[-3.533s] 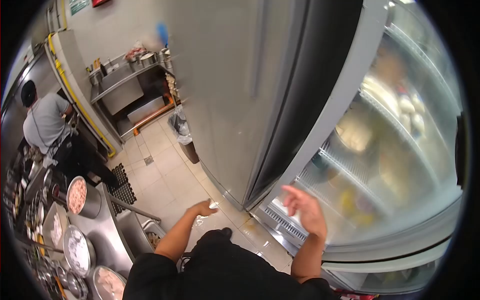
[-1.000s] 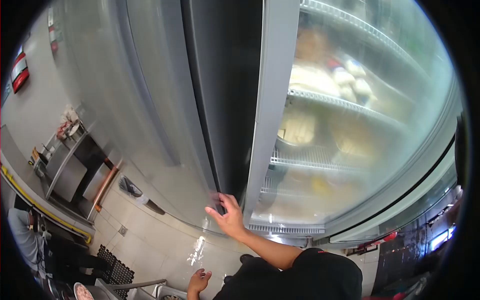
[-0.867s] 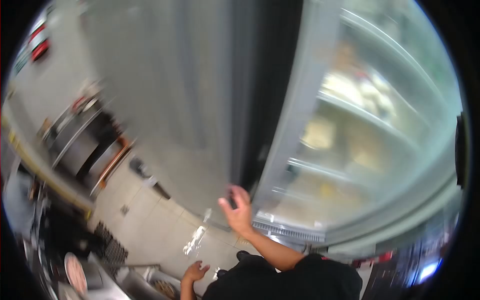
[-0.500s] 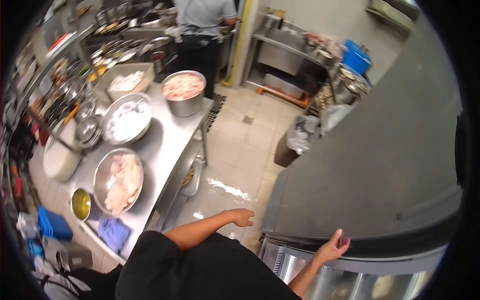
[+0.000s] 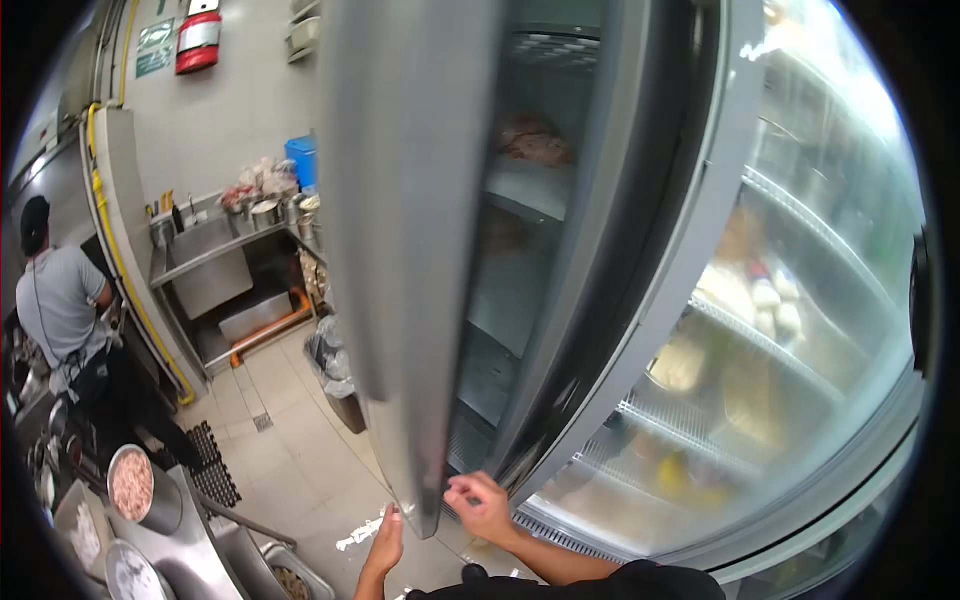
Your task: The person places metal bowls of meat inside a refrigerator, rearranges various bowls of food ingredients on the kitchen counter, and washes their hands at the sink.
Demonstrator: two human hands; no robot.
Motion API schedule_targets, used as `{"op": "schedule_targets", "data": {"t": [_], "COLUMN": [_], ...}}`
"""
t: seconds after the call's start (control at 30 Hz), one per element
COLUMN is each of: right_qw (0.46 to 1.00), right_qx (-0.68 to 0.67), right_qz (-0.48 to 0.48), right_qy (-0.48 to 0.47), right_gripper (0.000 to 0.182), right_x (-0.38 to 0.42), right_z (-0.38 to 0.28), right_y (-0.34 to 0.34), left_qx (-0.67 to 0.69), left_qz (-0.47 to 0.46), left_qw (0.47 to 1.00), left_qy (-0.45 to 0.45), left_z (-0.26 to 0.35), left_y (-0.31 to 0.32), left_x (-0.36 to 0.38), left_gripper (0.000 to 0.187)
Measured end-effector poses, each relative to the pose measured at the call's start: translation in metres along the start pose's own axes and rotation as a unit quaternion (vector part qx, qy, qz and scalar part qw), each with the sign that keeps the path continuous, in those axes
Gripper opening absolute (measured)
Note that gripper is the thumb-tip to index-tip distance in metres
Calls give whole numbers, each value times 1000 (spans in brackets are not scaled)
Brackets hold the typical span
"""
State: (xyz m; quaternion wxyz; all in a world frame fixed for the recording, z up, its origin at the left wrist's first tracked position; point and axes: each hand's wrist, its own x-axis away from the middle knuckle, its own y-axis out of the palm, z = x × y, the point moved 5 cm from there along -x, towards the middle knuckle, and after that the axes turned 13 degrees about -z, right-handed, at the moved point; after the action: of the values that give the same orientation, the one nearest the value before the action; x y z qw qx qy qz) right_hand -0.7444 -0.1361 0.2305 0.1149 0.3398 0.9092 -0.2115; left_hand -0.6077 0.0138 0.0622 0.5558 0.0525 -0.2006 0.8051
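A steel refrigerator door (image 5: 410,250) is standing ajar, its lower corner coming between the two hands.
That corner is ending just left of the right hand (image 5: 483,508), which is holding its fingers half bent; whether they are gripping the edge, I cannot tell. The left hand (image 5: 388,538) is pointing upward near the door's lower face, fingers straight and close together, contact unclear. Beyond the door a shelf (image 5: 525,190) is showing, and a glass-fronted fridge (image 5: 750,400) is standing farther right.
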Motion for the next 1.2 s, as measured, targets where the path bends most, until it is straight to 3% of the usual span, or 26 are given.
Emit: {"op": "schedule_targets", "data": {"t": [0.07,0.17,0.23,0.33,0.4,0.43,0.5,0.57,0.6,0.63,0.67,0.7,0.77,0.83,0.9,0.97,1.0,1.03,1.07,1.2], "right_qw": [999,995,968,957,950,951,952,930,931,911,884,884,846,833,808,816,825,815,804,789], "right_qx": [-4,51,-49,-84,-111,-96,-77,-23,-22,31,82,83,112,92,85,54,29,66,104,79], "right_qz": [-29,-87,-127,-163,-174,-192,-202,-301,-296,-363,-428,-427,-509,-538,-580,-575,-565,-575,-583,-604], "right_qy": [-28,29,209,225,235,223,217,211,214,192,168,168,115,92,52,26,1,-32,-63,-77], "right_gripper": [26,24,26,29,29,29,29,28,28,28,27,27,28,27,26,25,25,25,25,24], "right_x": [3,0,-2,-13,-17,-21,-28,-35,-41,-48,-53,-64,-79,-99,-123,-146,-157,-167,-175,-201], "right_z": [-4,29,76,84,86,88,93,97,99,99,99,104,114,125,117,112,107,104,101,76], "right_y": [3,4,15,29,41,49,54,67,68,75,84,88,114,140,160,182,195,207,217,249], "left_qx": [72,199,258,277,264,263,303,316,301,278,282,286,302,304,344,325,386,390,386,287], "left_qz": [56,147,207,255,283,276,383,375,413,399,431,465,438,457,488,532,467,463,451,438], "left_qw": [996,969,943,926,921,923,870,864,855,868,851,832,844,832,800,781,795,796,805,852], "left_qy": [13,26,31,8,49,47,67,114,90,104,99,95,69,80,62,36,6,7,12,18], "left_z": [-33,-79,-56,-97,-147,-149,-140,-132,-164,-175,-184,-193,-238,-143,-112,-72,-155,-166,-177,-132], "left_y": [-25,-52,-79,-134,-176,-188,-218,-245,-268,-286,-303,-318,-355,-351,-359,-362,-393,-400,-405,-379], "left_x": [6,14,44,48,39,37,43,42,34,28,27,23,13,26,27,30,17,15,12,19], "left_gripper": [70,83,83,87,91,91,91,91,92,104,103,102,99,107,101,107,115,120,113,104]}}
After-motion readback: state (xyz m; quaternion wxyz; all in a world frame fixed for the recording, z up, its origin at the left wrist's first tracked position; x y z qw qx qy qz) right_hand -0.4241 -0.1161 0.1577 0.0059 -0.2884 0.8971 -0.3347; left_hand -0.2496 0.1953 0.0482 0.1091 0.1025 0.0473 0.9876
